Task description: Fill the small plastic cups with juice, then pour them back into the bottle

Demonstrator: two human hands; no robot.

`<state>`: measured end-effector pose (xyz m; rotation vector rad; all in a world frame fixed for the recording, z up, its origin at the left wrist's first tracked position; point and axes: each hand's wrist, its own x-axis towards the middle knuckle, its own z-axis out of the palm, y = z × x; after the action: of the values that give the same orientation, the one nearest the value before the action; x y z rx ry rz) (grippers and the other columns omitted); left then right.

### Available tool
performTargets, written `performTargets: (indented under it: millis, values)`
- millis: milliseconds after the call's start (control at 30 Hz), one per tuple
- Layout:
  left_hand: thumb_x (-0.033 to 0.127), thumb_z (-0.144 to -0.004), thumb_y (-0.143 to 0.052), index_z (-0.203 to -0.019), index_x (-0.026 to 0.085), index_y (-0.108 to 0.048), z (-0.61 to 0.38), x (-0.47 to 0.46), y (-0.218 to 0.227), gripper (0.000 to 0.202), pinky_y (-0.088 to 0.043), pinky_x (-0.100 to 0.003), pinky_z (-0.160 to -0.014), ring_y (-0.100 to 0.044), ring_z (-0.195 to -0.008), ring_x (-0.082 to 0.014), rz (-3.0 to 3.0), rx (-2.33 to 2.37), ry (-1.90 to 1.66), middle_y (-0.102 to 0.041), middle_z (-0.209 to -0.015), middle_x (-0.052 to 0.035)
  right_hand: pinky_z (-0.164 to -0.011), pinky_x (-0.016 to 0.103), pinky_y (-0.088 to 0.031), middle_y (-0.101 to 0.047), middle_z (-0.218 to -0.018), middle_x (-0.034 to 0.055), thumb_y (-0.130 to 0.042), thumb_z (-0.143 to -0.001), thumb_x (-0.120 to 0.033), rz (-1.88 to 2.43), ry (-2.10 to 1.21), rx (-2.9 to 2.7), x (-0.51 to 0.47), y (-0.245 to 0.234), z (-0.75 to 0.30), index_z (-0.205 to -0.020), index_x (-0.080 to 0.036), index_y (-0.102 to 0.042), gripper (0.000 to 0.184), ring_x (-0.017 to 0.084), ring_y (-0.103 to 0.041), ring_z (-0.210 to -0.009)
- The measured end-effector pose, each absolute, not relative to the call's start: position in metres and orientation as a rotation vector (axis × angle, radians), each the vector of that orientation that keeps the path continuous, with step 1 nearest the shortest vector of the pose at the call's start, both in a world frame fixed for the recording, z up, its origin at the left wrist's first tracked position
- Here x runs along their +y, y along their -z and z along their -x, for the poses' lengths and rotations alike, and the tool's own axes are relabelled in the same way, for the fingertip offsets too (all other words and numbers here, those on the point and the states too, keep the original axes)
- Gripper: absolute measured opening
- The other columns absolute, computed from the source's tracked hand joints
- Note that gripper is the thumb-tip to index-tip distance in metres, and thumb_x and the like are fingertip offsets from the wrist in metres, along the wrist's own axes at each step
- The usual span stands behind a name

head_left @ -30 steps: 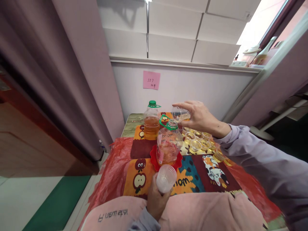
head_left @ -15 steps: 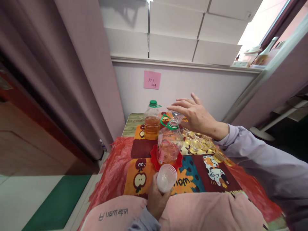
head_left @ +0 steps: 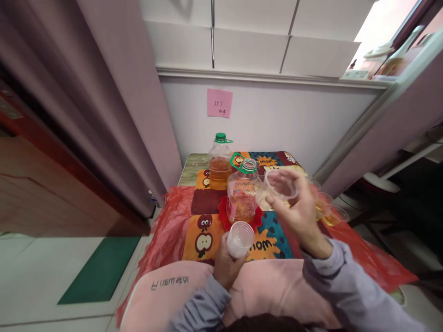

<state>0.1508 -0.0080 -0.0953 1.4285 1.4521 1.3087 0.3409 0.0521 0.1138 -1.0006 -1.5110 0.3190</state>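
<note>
My left hand is closed round a stack of clear plastic cups, held just above the near edge of the small table. My right hand holds a single clear plastic cup raised above the table, to the right of an open oil bottle with a green neck ring. That bottle stands on a red saucer. A second oil bottle with a green cap stands behind it. More small cups with yellow liquid sit to the right, partly hidden by my right hand.
The table carries a colourful cartoon cloth over red plastic sheeting. A pink cushion lies on my lap. A curtain hangs at the left, and a pink note is stuck on the wall behind.
My right hand has drawn back from the far cups toward me, now holding one clear cup. The left hand has stayed put; the camera tilted a little.
</note>
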Motion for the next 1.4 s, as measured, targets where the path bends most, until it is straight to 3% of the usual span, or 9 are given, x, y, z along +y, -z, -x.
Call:
performTargets:
  millis: [167, 367, 533, 700, 833, 967, 1067, 1233, 1400]
  values:
    - [0.038, -0.073, -0.084, -0.124, 0.02, -0.063, -0.15, -0.007, 0.091, 0.059, -0.063, -0.044, -0.085, -0.077, -0.095, -0.0286, -1.487, 1.395, -1.271, -0.078, -0.108, -0.0089, -0.101, 0.046, -0.066, -0.072, -0.141, 0.0136, -0.078, -0.097, -0.042, 1.041, -0.709, -1.424, 0.015, -0.045, -0.316, -0.153, -0.027, -0.051, 0.064, 0.029, -0.075, -0.124]
    - [0.051, -0.079, -0.082, -0.126, 0.019, -0.063, -0.15, -0.007, 0.091, 0.06, -0.064, -0.046, -0.086, -0.078, -0.097, -0.031, -1.509, 1.373, -1.326, -0.079, -0.112, -0.0126, -0.113, 0.053, -0.059, -0.071, -0.144, 0.016, -0.075, -0.096, -0.039, 1.134, -0.53, -1.742, 0.006, -0.018, -0.31, -0.155, -0.024, -0.053, 0.065, 0.034, -0.07, -0.132]
    - [0.064, -0.082, -0.078, -0.128, 0.017, -0.061, -0.146, -0.004, 0.101, 0.068, -0.065, -0.05, -0.087, -0.079, -0.1, -0.0342, -1.493, 1.364, -1.35, -0.079, -0.115, -0.0163, -0.125, 0.061, -0.047, -0.062, -0.157, 0.0212, -0.061, -0.103, -0.06, 1.08, -0.382, -1.934, 0.003, 0.002, -0.307, -0.162, -0.019, -0.046, 0.074, 0.039, -0.059, -0.148]
    - [0.067, -0.072, -0.085, -0.119, 0.018, -0.064, -0.143, -0.002, 0.105, 0.071, -0.065, -0.051, -0.085, -0.08, -0.096, -0.0358, -1.473, 1.452, -1.347, -0.081, -0.109, -0.0159, -0.119, 0.071, -0.052, -0.058, -0.166, 0.0076, -0.047, -0.102, -0.077, 1.06, -0.371, -1.914, 0.004, 0.008, -0.32, -0.175, -0.042, -0.021, 0.085, 0.045, -0.062, -0.146]
    - [0.057, -0.068, -0.087, -0.112, 0.02, -0.065, -0.144, -0.002, 0.103, 0.062, -0.066, -0.047, -0.079, -0.08, -0.089, -0.0341, -1.442, 1.578, -1.331, -0.082, -0.098, -0.0118, -0.121, 0.066, -0.052, -0.062, -0.16, 0.0039, -0.058, -0.102, -0.063, 1.282, -0.165, -1.486, 0.026, 0.002, -0.386, -0.166, -0.049, -0.039, 0.069, 0.041, -0.06, -0.147]
    - [0.054, -0.067, -0.086, -0.109, 0.021, -0.064, -0.144, -0.001, 0.101, 0.058, -0.066, -0.045, -0.074, -0.081, -0.085, -0.0338, -1.432, 1.592, -1.333, -0.083, -0.094, -0.0112, -0.126, 0.062, -0.043, -0.056, -0.159, 0.0194, -0.076, -0.087, -0.057, 1.553, 0.094, -0.971, 0.044, 0.025, -0.505, -0.164, -0.022, -0.036, 0.093, 0.039, -0.054, -0.151]
    - [0.054, -0.067, -0.086, -0.11, 0.021, -0.064, -0.144, -0.001, 0.101, 0.058, -0.066, -0.045, -0.074, -0.082, -0.085, -0.0343, -1.448, 1.605, -1.328, -0.083, -0.095, -0.012, -0.121, 0.062, -0.046, -0.055, -0.156, 0.027, -0.074, -0.077, -0.056, 1.769, 0.029, -0.702, 0.044, 0.065, -0.587, -0.159, -0.016, -0.036, 0.099, 0.042, -0.058, -0.145]
    - [0.055, -0.069, -0.086, -0.11, 0.021, -0.064, -0.144, -0.001, 0.098, 0.058, -0.066, -0.045, -0.07, -0.081, -0.081, -0.0347, -1.468, 1.636, -1.282, -0.083, -0.09, -0.011, -0.113, 0.058, -0.05, -0.067, -0.141, 0.0252, -0.087, -0.055, -0.061, 1.941, -0.241, -0.779, 0.046, 0.114, -0.642, -0.144, -0.014, -0.053, 0.106, 0.043, -0.066, -0.129]
    - [0.055, -0.068, -0.086, -0.108, 0.022, -0.063, -0.144, -0.001, 0.094, 0.056, -0.067, -0.045, -0.074, -0.082, -0.083, -0.0336, -1.472, 1.619, -1.331, -0.083, -0.091, -0.0103, -0.102, 0.055, -0.056, -0.077, -0.118, 0.0194, -0.088, -0.053, -0.065, 1.884, -0.254, -0.709, 0.059, 0.122, -0.634, -0.119, -0.017, -0.067, 0.085, 0.039, -0.073, -0.11]
